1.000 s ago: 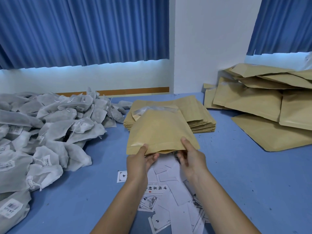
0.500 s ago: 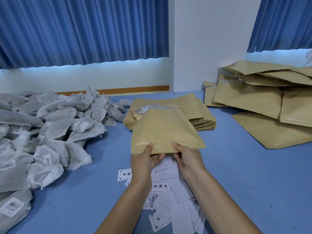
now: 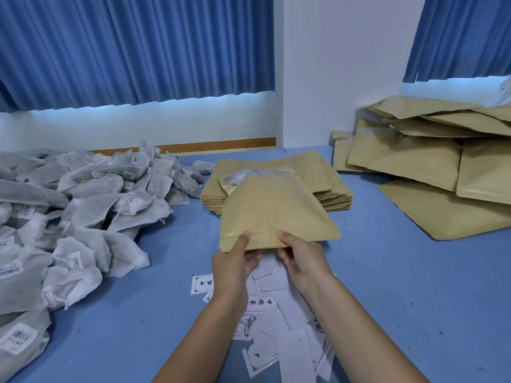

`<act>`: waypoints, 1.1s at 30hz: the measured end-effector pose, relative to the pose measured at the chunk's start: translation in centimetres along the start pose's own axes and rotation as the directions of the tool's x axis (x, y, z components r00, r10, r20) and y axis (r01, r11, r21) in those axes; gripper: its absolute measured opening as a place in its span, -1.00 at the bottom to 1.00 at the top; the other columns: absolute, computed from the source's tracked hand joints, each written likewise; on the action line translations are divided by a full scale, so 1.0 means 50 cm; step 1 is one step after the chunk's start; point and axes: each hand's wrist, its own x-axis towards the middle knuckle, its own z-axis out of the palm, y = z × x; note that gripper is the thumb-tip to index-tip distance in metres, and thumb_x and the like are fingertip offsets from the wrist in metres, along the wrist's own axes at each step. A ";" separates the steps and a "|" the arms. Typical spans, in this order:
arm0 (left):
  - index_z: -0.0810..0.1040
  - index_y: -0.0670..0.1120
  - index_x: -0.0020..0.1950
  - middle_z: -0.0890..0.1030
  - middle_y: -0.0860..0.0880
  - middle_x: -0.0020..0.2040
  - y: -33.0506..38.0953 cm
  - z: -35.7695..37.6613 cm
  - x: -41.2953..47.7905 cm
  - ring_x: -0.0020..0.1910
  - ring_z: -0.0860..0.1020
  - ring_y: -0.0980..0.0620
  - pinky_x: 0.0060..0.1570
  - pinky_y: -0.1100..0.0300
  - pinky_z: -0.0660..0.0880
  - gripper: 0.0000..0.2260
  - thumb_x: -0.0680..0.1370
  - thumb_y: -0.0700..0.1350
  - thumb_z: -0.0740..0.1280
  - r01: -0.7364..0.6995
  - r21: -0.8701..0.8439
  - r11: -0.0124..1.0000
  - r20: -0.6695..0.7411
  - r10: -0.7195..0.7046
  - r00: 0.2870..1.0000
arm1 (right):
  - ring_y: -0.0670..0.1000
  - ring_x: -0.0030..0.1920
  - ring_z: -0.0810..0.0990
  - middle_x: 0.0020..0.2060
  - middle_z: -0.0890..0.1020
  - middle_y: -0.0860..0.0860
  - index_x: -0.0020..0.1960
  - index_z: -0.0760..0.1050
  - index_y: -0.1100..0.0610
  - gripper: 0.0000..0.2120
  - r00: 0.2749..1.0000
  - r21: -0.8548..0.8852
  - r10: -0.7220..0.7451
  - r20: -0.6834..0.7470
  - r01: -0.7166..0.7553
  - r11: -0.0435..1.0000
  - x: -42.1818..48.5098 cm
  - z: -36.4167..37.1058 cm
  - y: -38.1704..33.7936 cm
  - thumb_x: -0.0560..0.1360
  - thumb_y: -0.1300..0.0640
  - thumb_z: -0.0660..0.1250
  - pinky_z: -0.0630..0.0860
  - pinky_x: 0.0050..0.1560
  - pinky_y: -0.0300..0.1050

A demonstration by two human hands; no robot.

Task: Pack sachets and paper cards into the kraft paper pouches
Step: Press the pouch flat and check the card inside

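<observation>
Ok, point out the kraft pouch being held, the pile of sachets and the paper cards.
held kraft pouch (image 3: 273,208): head view, middle of its front face.
sachet pile (image 3: 83,205): head view, a sachet mid-pile.
paper cards (image 3: 261,302): head view, a card printed with black characters.

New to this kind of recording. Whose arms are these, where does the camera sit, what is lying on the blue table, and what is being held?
No robot: a person works bare-handed, filmed by a head-worn wide-angle camera looking down. The left hand and right hand grip the near edge of one kraft pouch. On the blue table lie grey sachets at left, a stack of flat pouches behind, a looser pouch pile at right, and printed paper cards beneath the arms.
</observation>
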 end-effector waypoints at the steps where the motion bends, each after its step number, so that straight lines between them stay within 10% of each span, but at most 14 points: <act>1: 0.55 -0.22 -0.05 0.60 -0.13 -0.19 0.003 -0.004 0.004 -0.32 0.56 -0.02 -0.35 0.24 0.57 -0.91 0.52 -0.20 0.37 0.007 -0.011 1.000 -0.022 -0.008 1.000 | -0.02 -0.37 0.45 -0.29 0.57 0.07 -0.17 0.51 0.25 -0.90 1.000 0.017 0.006 -0.010 -0.006 1.000 0.001 0.000 -0.001 0.45 0.41 0.37 0.37 -0.43 -0.25; 16: 0.59 -0.22 -0.26 0.60 -0.13 -0.39 -0.013 0.004 -0.011 -0.47 0.49 0.04 -0.31 0.23 0.47 -0.80 0.49 -0.12 0.41 -0.112 0.283 0.953 0.090 0.090 0.992 | -0.01 -0.51 0.37 -0.41 0.51 0.10 -0.17 0.49 0.32 -0.93 0.997 -0.064 -0.037 0.061 0.041 0.997 -0.023 0.014 0.020 0.43 0.42 0.37 0.35 -0.46 -0.26; 33: 0.59 -0.31 -0.13 0.63 -0.19 -0.34 -0.014 -0.003 0.006 -0.29 0.60 -0.14 -0.14 0.07 0.52 -0.82 0.50 -0.18 0.39 -0.115 0.169 0.979 0.039 0.110 0.993 | 0.00 -0.29 0.51 -0.25 0.60 0.08 -0.14 0.52 0.26 -0.90 0.999 0.009 0.000 0.040 -0.001 1.000 0.022 -0.019 -0.019 0.43 0.40 0.39 0.39 -0.34 -0.22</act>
